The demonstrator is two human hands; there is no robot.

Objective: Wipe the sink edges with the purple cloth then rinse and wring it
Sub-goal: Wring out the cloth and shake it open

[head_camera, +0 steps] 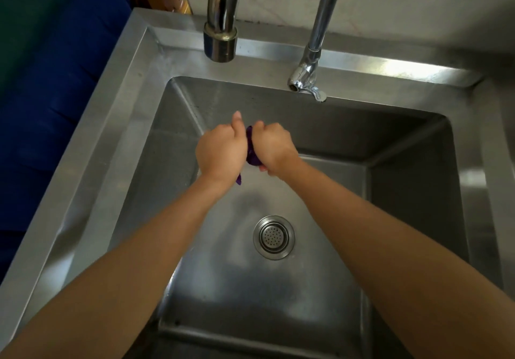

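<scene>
Sink: square stainless-steel sink (pixel 117 124) with a broad flat rim and a deep basin.
Basin contents: round perforated steel drain strainer (pixel 274 237) set in the floor; both hands and the cloth held in the air above the floor, beyond the strainer.
Purple cloth (pixel 252 149): bunched into a tight twisted roll between the two fists, beyond the strainer and slightly to its left; a short tail hanging below the left wrist.
Hidden: most of the cloth covered by the fingers and palms; only a narrow strip and the tail on show.
Cut off: thick chrome spout (pixel 220 43) far beyond the strainer and the thin chrome tap (pixel 309 77) just to its right, both leaving the top edge; forearms cut by the bottom edge.
Hard to make out: whether any water runs; the dark blue surface (pixel 41 121) far left of the strainer.
Left hand (pixel 221 153): fingers curled tight round the cloth's left end, thumb sticking up.
Right hand (pixel 274 145): closed in a fist round the cloth's right end, knuckles up, almost touching the left hand.
</scene>
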